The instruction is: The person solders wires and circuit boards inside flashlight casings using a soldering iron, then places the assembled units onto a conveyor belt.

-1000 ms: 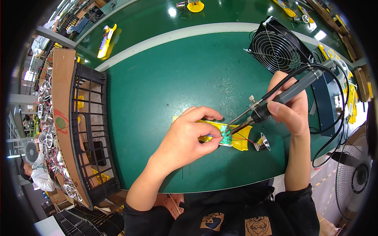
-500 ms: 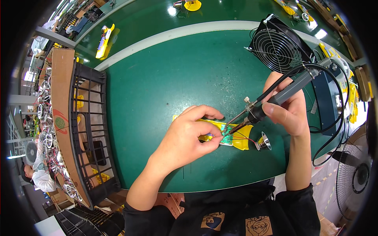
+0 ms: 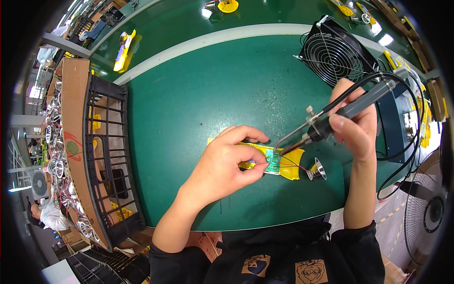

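Directions are by a clock face centred on the circuit board [image 3: 273, 161], with twelve at the top of the view. The board lies in a yellow housing [image 3: 293, 166] on the green worktop [image 3: 189, 104]; the housing's open side faces up, which leaves the board exposed.

The left hand [image 3: 226, 163] lies over the housing at nine o'clock, apparently to steady it. Its thumb and forefinger are drawn narrow at the board's edge; whether a wire is pinched between them cannot be told.

The right hand [image 3: 357, 128], at two o'clock, is closed around a soldering iron [image 3: 347, 110], much like a pen, presumably for fine aim. The iron slants down to the board's right side; contact of the tip cannot be confirmed. A thin metal tube [image 3: 292, 136] clamped to it ends beside the tip, likely to bring solder there.

Thin wires [image 3: 294, 165] run to a silver reflector [image 3: 319, 169] at three o'clock, set near enough to leave them slack.

A black fan [image 3: 332, 59] stands at one o'clock, possibly for fumes.
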`<action>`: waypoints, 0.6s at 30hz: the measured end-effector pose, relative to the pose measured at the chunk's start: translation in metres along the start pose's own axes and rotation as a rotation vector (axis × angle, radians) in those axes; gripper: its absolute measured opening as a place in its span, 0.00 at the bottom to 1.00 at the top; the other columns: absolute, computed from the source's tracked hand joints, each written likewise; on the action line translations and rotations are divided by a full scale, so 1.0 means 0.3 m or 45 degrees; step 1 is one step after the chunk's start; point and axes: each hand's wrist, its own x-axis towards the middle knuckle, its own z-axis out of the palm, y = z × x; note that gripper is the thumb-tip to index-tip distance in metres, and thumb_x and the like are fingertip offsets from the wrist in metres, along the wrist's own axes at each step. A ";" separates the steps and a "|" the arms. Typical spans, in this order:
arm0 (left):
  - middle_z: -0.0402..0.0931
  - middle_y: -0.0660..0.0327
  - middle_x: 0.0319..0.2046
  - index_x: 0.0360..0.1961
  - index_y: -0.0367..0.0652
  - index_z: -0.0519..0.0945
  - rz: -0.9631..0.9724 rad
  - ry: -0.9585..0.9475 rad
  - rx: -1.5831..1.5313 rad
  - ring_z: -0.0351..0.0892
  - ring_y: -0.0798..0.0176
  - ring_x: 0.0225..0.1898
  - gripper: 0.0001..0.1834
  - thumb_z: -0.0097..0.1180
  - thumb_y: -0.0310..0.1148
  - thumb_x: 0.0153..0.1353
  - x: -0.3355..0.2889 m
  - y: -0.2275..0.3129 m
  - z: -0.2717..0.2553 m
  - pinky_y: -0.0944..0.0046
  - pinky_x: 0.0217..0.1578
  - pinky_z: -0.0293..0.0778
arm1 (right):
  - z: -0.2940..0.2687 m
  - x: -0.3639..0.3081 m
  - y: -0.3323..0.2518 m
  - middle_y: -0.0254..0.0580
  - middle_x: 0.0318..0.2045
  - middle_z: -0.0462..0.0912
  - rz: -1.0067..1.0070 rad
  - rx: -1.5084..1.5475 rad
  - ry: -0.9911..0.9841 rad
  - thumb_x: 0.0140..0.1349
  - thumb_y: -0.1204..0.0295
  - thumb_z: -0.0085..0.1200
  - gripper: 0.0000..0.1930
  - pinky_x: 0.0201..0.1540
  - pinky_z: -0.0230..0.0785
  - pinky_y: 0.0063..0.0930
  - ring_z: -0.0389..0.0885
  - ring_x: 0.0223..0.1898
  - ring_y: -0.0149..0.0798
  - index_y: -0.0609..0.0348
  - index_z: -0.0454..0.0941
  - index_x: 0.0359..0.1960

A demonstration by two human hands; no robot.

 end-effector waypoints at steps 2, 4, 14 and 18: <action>0.74 0.59 0.34 0.20 0.38 0.78 0.000 -0.004 0.004 0.74 0.61 0.36 0.05 0.60 0.23 0.37 -0.001 -0.002 0.000 0.66 0.36 0.71 | 0.010 0.006 0.014 0.33 0.18 0.67 -0.150 0.123 0.174 0.43 0.74 0.51 0.08 0.15 0.48 0.11 0.60 0.14 0.20 0.63 0.66 0.23; 0.74 0.59 0.33 0.20 0.38 0.78 -0.001 0.007 -0.002 0.74 0.61 0.36 0.04 0.60 0.23 0.37 -0.004 -0.006 0.002 0.66 0.36 0.71 | -0.006 0.013 0.034 0.32 0.16 0.67 -0.199 0.108 0.140 0.45 0.72 0.50 0.09 0.13 0.47 0.11 0.58 0.11 0.19 0.64 0.66 0.25; 0.74 0.60 0.33 0.19 0.38 0.78 -0.011 -0.015 0.007 0.74 0.62 0.36 0.04 0.59 0.23 0.38 -0.005 -0.004 0.002 0.67 0.35 0.72 | -0.009 0.021 0.048 0.32 0.16 0.67 -0.218 0.216 0.356 0.47 0.72 0.51 0.10 0.14 0.49 0.13 0.59 0.12 0.20 0.64 0.66 0.29; 0.74 0.60 0.33 0.19 0.38 0.77 -0.007 -0.009 0.004 0.74 0.62 0.36 0.04 0.59 0.23 0.38 -0.002 -0.003 0.004 0.67 0.35 0.72 | 0.006 0.026 0.044 0.31 0.16 0.66 -0.218 0.192 0.412 0.48 0.72 0.50 0.10 0.14 0.49 0.12 0.58 0.12 0.19 0.63 0.64 0.29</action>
